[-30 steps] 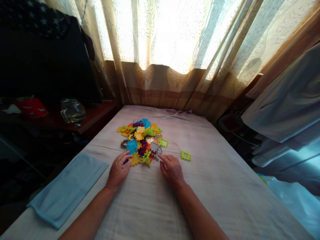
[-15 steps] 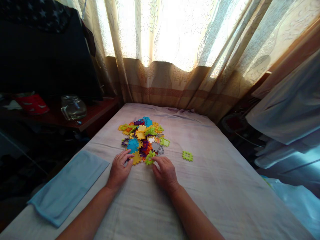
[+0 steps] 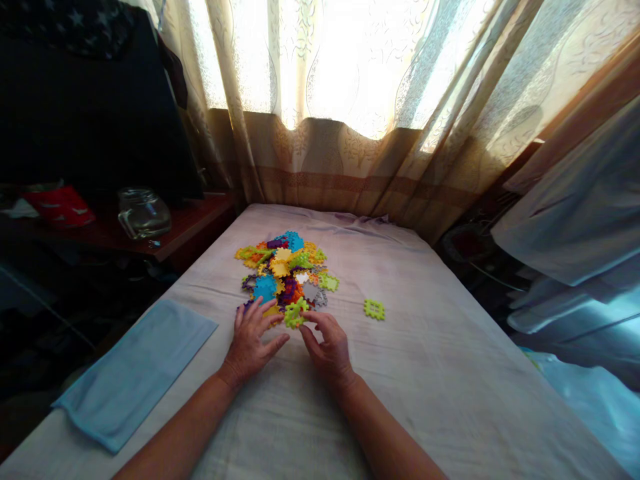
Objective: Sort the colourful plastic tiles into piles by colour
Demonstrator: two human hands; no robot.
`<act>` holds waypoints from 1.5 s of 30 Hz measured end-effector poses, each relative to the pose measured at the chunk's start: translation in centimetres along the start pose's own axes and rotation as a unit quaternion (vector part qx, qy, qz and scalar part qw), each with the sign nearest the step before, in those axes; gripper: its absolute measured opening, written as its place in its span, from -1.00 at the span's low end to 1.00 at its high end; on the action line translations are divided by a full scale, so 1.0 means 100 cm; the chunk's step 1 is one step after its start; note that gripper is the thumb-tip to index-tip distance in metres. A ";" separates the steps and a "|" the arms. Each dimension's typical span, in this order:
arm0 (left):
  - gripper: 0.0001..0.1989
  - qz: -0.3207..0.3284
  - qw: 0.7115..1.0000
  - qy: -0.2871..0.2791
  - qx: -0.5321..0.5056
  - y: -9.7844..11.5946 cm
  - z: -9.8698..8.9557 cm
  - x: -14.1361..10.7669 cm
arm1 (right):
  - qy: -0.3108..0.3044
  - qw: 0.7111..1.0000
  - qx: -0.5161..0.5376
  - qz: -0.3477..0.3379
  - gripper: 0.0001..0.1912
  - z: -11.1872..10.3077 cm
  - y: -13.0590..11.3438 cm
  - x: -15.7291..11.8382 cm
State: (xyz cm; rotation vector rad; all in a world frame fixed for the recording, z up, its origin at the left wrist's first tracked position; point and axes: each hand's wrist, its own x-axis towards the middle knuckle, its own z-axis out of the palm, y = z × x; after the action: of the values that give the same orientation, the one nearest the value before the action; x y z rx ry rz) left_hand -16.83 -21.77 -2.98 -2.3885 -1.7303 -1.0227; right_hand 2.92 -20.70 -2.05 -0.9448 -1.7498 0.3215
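A heap of toothed plastic pieces (image 3: 281, 267) in blue, yellow, orange, purple, grey and green lies on the pale cloth. My right hand (image 3: 329, 347) pinches a green piece (image 3: 295, 313) by its right side, at the heap's front edge. To the left, my left hand (image 3: 253, 340) is spread with its fingers apart, the fingertips over the yellow and blue pieces (image 3: 265, 287) at the front of the heap. A second green piece (image 3: 374, 309), square with openings, lies alone to the right of the heap.
A folded light blue cloth (image 3: 137, 373) lies at the left edge of the covered surface (image 3: 430, 373). Beyond it, a glass jar (image 3: 144, 213) and a red container (image 3: 60, 205) stand on a dark red table. Curtains (image 3: 320, 157) hang behind; hanging fabric is at right.
My left hand has spread its fingers and moved slightly right, thumb nearer my right hand. The green piece in my right hand has shifted a little left and up.
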 end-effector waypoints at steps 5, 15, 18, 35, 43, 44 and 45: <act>-0.71 0.009 1.000 0.014 -0.015 0.001 0.002 0.000 | 0.032 0.999 0.029 0.005 -0.84 0.008 -0.005 -0.001; -0.83 0.007 0.997 0.060 -0.046 0.007 -0.003 0.002 | 0.015 0.999 -0.043 0.000 -0.87 0.009 -0.004 -0.001; -0.83 0.014 0.998 0.052 -0.045 0.009 -0.004 0.003 | 0.012 0.996 -0.085 0.002 -0.85 0.006 -0.002 0.001; -0.66 -0.078 0.991 0.007 -0.107 0.022 -0.013 0.008 | -0.015 0.996 -0.092 0.000 -0.88 0.007 0.003 0.003; -0.63 -0.197 0.952 -0.018 -0.233 0.022 -0.018 0.011 | -0.038 0.993 -0.114 0.014 -0.94 0.011 0.002 -0.001; -0.62 -0.202 0.948 -0.022 -0.243 0.022 -0.018 0.011 | -0.034 0.993 -0.116 0.019 -0.93 0.011 0.002 -0.001; -0.61 -0.204 0.946 -0.025 -0.252 0.022 -0.018 0.011 | -0.032 0.993 -0.114 0.024 -0.92 0.011 0.002 -0.001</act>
State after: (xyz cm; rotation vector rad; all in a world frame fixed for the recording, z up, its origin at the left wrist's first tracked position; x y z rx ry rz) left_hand -15.66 -22.42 -0.21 -2.3681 -2.2794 -1.6484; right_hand 2.00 -20.41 -2.69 -1.1525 -1.8531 0.1868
